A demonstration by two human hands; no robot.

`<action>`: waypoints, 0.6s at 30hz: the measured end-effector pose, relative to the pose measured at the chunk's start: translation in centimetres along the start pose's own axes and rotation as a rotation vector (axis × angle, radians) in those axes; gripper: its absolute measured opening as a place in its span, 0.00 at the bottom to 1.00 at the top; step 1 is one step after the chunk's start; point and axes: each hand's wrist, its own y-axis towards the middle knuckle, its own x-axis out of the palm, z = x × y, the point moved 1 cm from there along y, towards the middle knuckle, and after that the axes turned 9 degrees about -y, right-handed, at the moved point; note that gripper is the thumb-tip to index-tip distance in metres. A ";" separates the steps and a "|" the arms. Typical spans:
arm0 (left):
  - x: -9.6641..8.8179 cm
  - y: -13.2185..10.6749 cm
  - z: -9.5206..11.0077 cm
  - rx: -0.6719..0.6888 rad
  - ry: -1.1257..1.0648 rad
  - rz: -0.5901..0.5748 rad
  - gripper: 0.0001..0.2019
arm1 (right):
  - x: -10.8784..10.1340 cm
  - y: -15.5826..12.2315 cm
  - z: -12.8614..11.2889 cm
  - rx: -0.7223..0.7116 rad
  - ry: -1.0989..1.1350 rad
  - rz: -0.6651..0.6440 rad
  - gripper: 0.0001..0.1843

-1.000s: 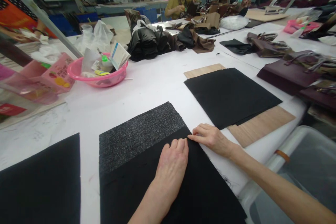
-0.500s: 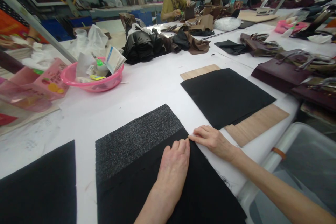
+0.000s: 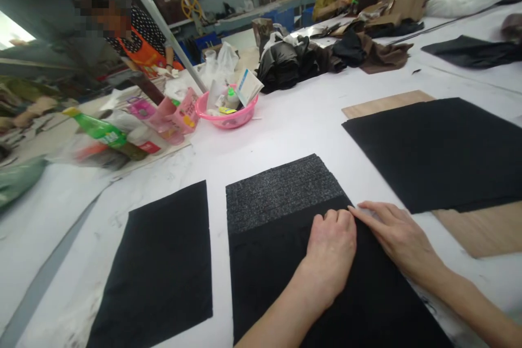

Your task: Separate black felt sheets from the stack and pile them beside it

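My left hand (image 3: 331, 253) lies on the top black felt sheet (image 3: 285, 283) of a stack, fingers curled down at the sheet's far edge. Beyond that edge shows the grey stepped pile of sheet edges (image 3: 281, 190). My right hand (image 3: 397, 231) rests at the stack's right corner, fingers stretched flat and together, fingertips touching the sheet's corner beside my left hand. Neither hand lifts anything.
Another black sheet (image 3: 159, 266) lies to the left, a third black sheet (image 3: 440, 149) on a wooden board (image 3: 481, 228) to the right. A pink basin (image 3: 226, 117), a green bottle (image 3: 98, 130), dark bags (image 3: 285, 62) and two people sit farther back on the white table (image 3: 285, 130).
The view has swung left, bringing the left black sheet, the bottle and a person at the far left into sight. Both hands stay at the sheet's far right corner.
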 end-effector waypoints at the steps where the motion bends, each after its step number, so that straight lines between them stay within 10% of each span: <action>1: 0.0 -0.2 0.1 -0.006 0.008 0.024 0.36 | 0.0 -0.1 -0.1 -0.006 -0.029 -0.009 0.23; 5: 0.1 -1.6 0.1 -0.078 0.052 0.132 0.17 | -0.3 -0.1 -0.7 -0.027 -0.116 -0.011 0.26; 18: 2.1 -15.0 -5.9 -0.511 0.279 0.116 0.27 | -0.7 0.2 -1.1 0.009 -0.152 -0.047 0.25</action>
